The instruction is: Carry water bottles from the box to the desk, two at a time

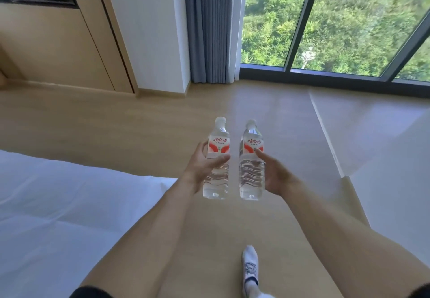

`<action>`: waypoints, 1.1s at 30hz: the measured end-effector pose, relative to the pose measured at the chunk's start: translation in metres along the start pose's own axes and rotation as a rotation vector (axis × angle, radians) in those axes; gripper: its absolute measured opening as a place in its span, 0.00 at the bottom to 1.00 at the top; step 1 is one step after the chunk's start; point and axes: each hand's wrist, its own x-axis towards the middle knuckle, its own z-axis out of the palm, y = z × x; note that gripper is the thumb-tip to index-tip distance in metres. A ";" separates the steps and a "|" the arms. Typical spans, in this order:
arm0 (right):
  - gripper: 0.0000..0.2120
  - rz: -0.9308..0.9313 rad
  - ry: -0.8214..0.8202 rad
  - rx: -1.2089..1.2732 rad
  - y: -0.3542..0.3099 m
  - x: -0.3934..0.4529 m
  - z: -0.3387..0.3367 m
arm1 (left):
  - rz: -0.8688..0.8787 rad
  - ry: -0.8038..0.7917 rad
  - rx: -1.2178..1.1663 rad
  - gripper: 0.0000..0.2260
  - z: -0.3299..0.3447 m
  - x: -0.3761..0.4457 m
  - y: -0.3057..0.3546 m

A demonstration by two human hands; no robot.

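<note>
The left hand [200, 165] holds the left water bottle [217, 158] upright, clear of the floor. The grip is closed round the bottle's middle: the thumb crosses the front just below the red-and-white label, and the fingers wrap behind. The label and white cap stand above the grip; the ribbed lower body and base hang below it.

The right hand [277, 176] holds the right water bottle [251, 160] the same way, thumb across the front at the label's lower edge, palm against the bottle's right side. Both bottles are full of clear water and stand side by side, near each other but apart.

Below them lies a light wooden floor [139, 123]. A bed with white sheets [58, 204] lies at lower left. One foot in a white sock [250, 267] rests on the floor. Ahead are a grey curtain [209, 30], a floor-length window [349, 18] showing green trees, and wooden wall panels [58, 42].
</note>
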 end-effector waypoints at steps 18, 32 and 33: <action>0.32 0.141 -0.193 -0.119 -0.176 0.217 -0.065 | -0.029 0.062 -0.163 0.35 0.057 0.232 0.057; 0.38 0.075 -0.279 -0.289 -0.259 0.448 0.009 | -0.010 0.243 -0.368 0.31 -0.070 0.421 0.107; 0.36 0.095 -0.279 -0.295 -0.265 0.468 0.018 | -0.014 0.258 -0.376 0.31 -0.082 0.435 0.115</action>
